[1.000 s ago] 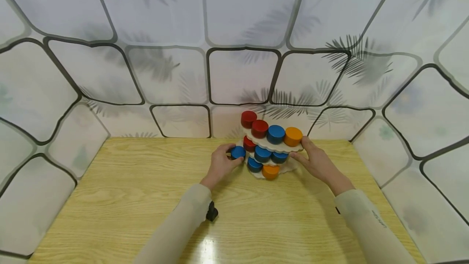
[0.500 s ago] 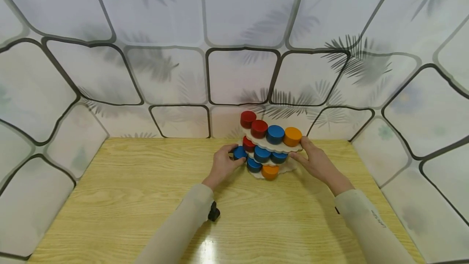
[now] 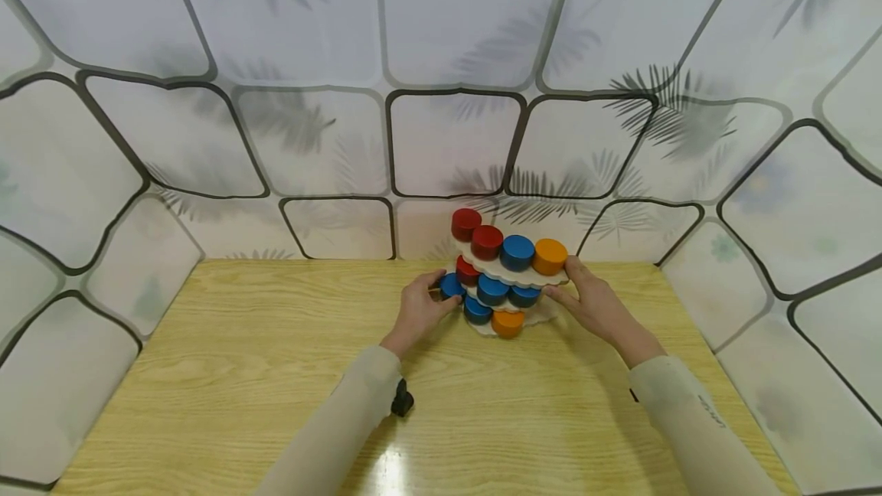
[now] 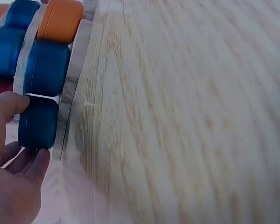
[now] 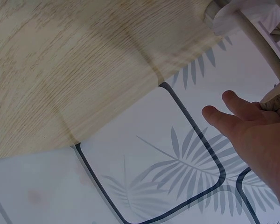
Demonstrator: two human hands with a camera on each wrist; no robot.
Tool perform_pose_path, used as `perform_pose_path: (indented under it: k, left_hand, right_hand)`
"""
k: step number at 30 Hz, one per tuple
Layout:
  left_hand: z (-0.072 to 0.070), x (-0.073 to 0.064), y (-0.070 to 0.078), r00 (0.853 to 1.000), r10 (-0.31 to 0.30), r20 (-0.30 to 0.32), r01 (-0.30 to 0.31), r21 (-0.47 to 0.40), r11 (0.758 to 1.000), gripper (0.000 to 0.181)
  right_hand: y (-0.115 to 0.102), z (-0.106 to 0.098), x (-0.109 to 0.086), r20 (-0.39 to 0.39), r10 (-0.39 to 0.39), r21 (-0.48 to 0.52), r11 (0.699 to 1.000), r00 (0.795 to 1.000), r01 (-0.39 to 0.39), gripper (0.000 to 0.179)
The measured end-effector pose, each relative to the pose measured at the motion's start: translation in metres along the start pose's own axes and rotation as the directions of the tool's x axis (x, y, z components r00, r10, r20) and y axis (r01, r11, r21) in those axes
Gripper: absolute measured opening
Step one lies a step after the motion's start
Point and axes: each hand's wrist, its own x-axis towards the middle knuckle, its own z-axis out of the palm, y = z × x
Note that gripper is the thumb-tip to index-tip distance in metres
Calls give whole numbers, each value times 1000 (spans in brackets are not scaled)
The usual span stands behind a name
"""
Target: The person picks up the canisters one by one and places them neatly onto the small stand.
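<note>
A three-tier stand with pale scalloped boards (image 3: 513, 277) stands on the table, holding short round tins in red, blue and orange. My left hand (image 3: 416, 312) pinches a blue round tin (image 3: 451, 286) between thumb and fingers at the stand's left side. In the left wrist view, this blue tin (image 4: 38, 122) sits at the lowest board (image 4: 67, 105), close beside another blue tin (image 4: 47, 68). On the right, my right hand (image 3: 598, 306) grips the end of the top board, thumb at its front edge. The right wrist view shows that hand (image 5: 261, 137) at the stand's edge, its grip partly out of frame.
Red tins (image 3: 487, 242), a blue tin (image 3: 517, 252) and an orange tin (image 3: 550, 256) fill the top board. Behind the wood-grain table (image 3: 276, 327) rises a patterned wall (image 3: 331, 151). A small black device (image 3: 402, 398) is on the left wrist.
My left hand has shifted slightly right, bringing the blue tin in against the stand, then stays nearly still. My right hand keeps its place on the top board.
</note>
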Motion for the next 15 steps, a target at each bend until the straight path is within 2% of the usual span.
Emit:
perform_pose_path:
  k: [4,15]
  left_hand:
    - [1,0,0,1000,3,-1,-3,2,1000,58]
    - [4,1,1,1000,15,-1,-15,5,1000,56]
  right_hand:
    - [1,0,0,-3,0,-9,1000,1000,0,60]
    - [1,0,-1,9,20,-4,1000,1000,-20,78]
